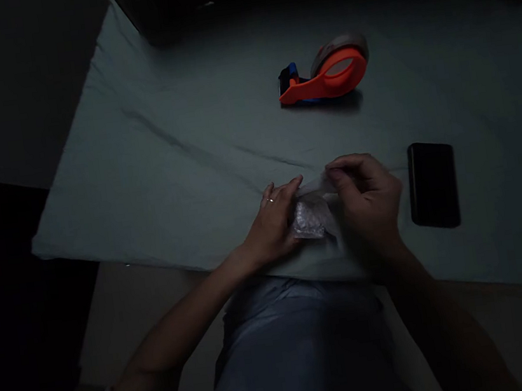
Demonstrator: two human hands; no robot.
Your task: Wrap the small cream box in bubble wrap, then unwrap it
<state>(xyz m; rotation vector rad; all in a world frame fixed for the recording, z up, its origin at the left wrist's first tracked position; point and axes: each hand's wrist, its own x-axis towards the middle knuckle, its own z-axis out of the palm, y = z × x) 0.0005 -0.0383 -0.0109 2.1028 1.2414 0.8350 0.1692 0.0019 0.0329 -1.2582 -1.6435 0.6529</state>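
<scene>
Nearest the bottom edge of the frame, my lap and both forearms are dim shapes, and my right arm is close to black. Just above them, at the near edge of the desk (142, 172) with its pale cloth, my left hand (274, 222) lies with fingers laid flat along the left side of a small clear plastic bag (311, 218), a ring on one finger. Whatever fills the bag is only a pale, grainy lump; I cannot make out what it is. My right hand (367, 197) is curled over the bag's right side, fingertips pinched on its upper edge, and it hides much of the plastic there. To the right, lying apart from that hand, is a black phone (433, 184), screen dark. Farther up, right of centre, an orange tape dispenser (324, 75) rests on the cloth with a grey roll in it. Beyond that, the top of the frame is lost in darkness.
</scene>
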